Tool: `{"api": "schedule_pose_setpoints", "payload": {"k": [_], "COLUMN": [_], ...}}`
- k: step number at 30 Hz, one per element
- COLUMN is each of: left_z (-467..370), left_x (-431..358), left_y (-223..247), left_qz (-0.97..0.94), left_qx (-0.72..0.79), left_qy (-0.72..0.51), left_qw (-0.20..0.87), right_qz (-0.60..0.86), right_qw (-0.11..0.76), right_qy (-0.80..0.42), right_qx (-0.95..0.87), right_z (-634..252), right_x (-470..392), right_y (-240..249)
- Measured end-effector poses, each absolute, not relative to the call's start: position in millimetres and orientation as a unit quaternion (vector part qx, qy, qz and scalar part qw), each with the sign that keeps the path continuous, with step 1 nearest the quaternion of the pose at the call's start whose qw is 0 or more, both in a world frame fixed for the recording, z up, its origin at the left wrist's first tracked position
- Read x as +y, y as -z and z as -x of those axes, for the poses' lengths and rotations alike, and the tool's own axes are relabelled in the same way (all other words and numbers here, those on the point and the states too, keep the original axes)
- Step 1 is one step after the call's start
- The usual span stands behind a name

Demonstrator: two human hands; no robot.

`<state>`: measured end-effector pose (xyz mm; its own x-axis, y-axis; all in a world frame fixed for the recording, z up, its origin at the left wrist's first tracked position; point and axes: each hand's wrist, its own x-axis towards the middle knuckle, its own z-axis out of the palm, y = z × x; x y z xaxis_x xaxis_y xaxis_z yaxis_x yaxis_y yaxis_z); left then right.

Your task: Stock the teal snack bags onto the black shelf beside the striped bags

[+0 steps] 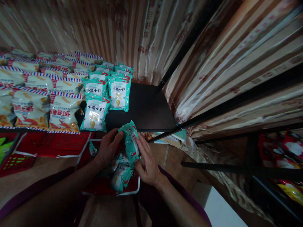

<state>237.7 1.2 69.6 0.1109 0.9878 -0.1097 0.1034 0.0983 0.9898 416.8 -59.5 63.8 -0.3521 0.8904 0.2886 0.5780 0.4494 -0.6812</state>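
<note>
Between my two hands is a teal snack bag (131, 143), held up on its edge over a red basket (86, 189). My left hand (109, 145) pinches its upper left corner. Along its right side, my right hand (147, 162) grips it with fingers and thumb. More teal and white snack bags (120, 176) lie loose in the basket beneath my hands. Just beyond, on the black shelf (146, 107), teal bags stand upright in two rows; the nearest teal bag (94, 115) is at the shelf's front edge.
Striped-edge snack bags (63, 112) fill the shelf's left side in rows. Another red basket (54, 143) sits below the shelf at left. Black rack posts (187, 44) and a patterned curtain (132, 34) border the shelf. A white box (220, 208) stands on the floor at right.
</note>
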Motion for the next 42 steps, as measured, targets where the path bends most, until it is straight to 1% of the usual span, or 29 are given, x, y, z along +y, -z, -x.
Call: {"api": "schedule_pose_setpoints", "payload": {"k": [5,9,12,18,23,25,27,30,32,35,42], "left_z": [-235,-236,-239,-241,-237,-235,-233,-231,-231,-231,-227], "left_x": [-2,-7,-12,-17,-11,-8,-5,-2,-1,-2,-2], "left_y": [-73,-74,-76,-79,-76,-74,-71,-69,-69,-69,-71], "left_qz": [-0.543,-0.536,-0.544,-0.56,-0.476,-0.442,-0.432,-0.446,-0.441,-0.413,-0.394], "left_qx": [0.49,0.472,0.46,0.429,0.439,0.464,0.5,0.542,0.551,0.539,0.505], "left_qy": [-0.442,-0.434,-0.417,-0.394,-0.412,-0.425,-0.428,-0.412,-0.407,-0.404,-0.355], "left_qw": [0.519,0.549,0.564,0.589,0.641,0.64,0.617,0.581,0.579,0.613,0.681], "right_qz": [0.437,0.404,0.398,0.472,0.464,0.458,0.459,0.459,0.451,0.438,0.438], "right_qw": [0.366,0.423,0.437,0.42,0.448,0.452,0.453,0.458,0.454,0.44,0.402], "right_qy": [-0.385,-0.537,-0.607,-0.615,-0.688,-0.709,-0.718,-0.722,-0.731,-0.747,-0.758], "right_qx": [-0.726,-0.608,-0.531,-0.472,-0.334,-0.287,-0.26,-0.239,-0.235,-0.238,-0.269], "right_z": [-423,-421,-415,-408,-403,-403,-403,-404,-406,-408,-419], "right_x": [-64,-64,-63,-62,-59,-58,-57,-55,-55,-55,-53], "right_y": [-68,-65,-63,-55,-49,-51,-54,-58,-59,-56,-47]}}
